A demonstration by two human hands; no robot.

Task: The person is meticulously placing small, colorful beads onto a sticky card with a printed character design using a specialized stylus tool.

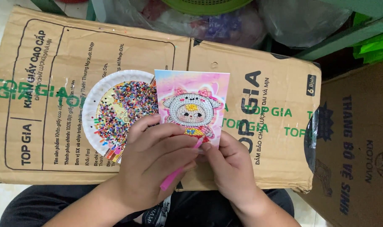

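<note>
My left hand [151, 162] gripped the light, stiff pink pen [181, 168] mid-shaft, while my right hand [231, 168] pinched the thin, bendable card [192, 107] by its lower edge.

Pink bead-picture card [192, 103] with half-beaded cartoon figure, upright over cardboard; slim pink pen [179, 167] slanted at its lower edge.
</note>
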